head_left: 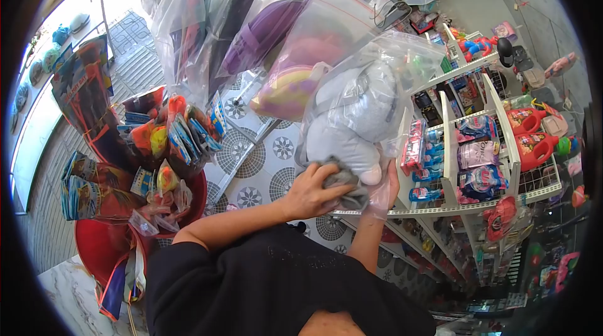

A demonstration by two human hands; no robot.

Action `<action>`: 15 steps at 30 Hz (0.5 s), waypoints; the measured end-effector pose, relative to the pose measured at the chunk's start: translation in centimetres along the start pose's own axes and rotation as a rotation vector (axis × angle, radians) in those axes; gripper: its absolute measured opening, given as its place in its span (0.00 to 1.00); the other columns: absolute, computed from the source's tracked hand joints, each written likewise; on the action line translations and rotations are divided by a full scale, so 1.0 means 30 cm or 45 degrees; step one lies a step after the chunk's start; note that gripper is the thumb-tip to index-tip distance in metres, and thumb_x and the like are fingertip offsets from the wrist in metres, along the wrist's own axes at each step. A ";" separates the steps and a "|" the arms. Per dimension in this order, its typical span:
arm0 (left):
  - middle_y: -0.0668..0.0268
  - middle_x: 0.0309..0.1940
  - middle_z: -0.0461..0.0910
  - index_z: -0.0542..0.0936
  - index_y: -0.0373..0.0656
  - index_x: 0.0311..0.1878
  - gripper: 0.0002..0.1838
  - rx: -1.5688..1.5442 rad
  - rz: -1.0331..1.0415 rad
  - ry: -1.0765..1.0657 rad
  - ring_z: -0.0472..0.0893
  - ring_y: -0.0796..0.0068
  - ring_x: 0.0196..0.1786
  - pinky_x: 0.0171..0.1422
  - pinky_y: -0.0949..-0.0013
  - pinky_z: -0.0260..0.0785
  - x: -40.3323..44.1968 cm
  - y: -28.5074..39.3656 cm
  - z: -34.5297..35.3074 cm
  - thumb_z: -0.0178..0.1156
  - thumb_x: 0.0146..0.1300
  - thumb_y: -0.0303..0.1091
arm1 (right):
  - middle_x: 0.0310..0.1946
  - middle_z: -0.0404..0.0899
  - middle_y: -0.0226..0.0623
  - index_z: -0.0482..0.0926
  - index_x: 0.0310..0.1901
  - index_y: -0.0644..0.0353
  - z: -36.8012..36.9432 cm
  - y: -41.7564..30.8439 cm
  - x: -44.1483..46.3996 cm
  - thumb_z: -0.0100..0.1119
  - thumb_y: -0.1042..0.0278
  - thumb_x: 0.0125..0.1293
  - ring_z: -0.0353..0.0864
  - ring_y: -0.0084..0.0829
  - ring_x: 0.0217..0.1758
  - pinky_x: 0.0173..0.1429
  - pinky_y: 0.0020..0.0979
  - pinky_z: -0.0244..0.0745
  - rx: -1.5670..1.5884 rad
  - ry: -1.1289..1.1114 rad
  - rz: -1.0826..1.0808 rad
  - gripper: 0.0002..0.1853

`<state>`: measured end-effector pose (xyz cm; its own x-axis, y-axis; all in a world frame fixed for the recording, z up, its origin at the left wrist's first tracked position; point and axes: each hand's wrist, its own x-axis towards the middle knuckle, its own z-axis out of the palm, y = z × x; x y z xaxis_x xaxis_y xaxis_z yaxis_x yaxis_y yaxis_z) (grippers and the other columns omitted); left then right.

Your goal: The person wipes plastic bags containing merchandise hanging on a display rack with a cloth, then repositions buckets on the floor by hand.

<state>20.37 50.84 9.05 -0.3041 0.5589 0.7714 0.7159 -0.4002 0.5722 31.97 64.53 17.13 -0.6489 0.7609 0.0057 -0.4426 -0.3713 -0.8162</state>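
A clear plastic bag (414, 53) hangs in front of me with a pale grey and white plush toy (358, 103) inside it. My left hand (317, 190) is closed around a crumpled grey cloth (344, 186), which presses against the lower front of the bag. On the other side, my right hand (388, 188) grips the bag's lower right edge; part of its fingers is hidden behind the plastic. Just left of this bag hangs another clear bag with a pink and yellow item (292, 88), beside a bagged purple item (260, 34).
Red bins (103, 245) with packaged goods (94, 188) stand at the left. At the right are white shelves (512, 141) with bottles (427, 195), packs (480, 179) and red containers (534, 147). Patterned tiles (282, 147) cover the floor below. More bagged items hang at the top.
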 end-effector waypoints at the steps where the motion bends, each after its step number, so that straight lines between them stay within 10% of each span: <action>1: 0.53 0.51 0.70 0.82 0.57 0.49 0.27 -0.018 0.030 -0.010 0.74 0.51 0.48 0.50 0.56 0.71 -0.042 -0.044 0.003 0.73 0.38 0.40 | 0.64 0.66 0.47 0.60 0.66 0.68 -0.008 0.006 -0.002 0.40 0.59 0.74 0.65 0.42 0.67 0.70 0.45 0.60 0.054 0.030 0.013 0.25; 8: 0.52 0.50 0.70 0.81 0.51 0.48 0.26 -0.096 -0.462 0.174 0.72 0.50 0.54 0.56 0.55 0.68 -0.094 -0.303 -0.130 0.70 0.38 0.33 | 0.60 0.71 0.45 0.64 0.63 0.66 -0.069 -0.035 -0.016 0.43 0.61 0.73 0.69 0.41 0.65 0.70 0.44 0.61 0.225 0.127 0.106 0.23; 15: 0.51 0.49 0.70 0.78 0.52 0.53 0.24 -0.104 -0.078 0.418 0.74 0.49 0.52 0.55 0.56 0.68 0.554 -0.178 -0.229 0.64 0.52 0.46 | 0.60 0.72 0.45 0.67 0.61 0.66 -0.018 -0.010 -0.020 0.44 0.60 0.72 0.68 0.41 0.65 0.71 0.44 0.59 0.196 0.048 0.188 0.22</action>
<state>7.17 57.28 20.73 -0.5405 0.3253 0.7759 0.6415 -0.4373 0.6302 32.83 64.49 17.06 -0.6913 0.7105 -0.1317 -0.4354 -0.5550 -0.7088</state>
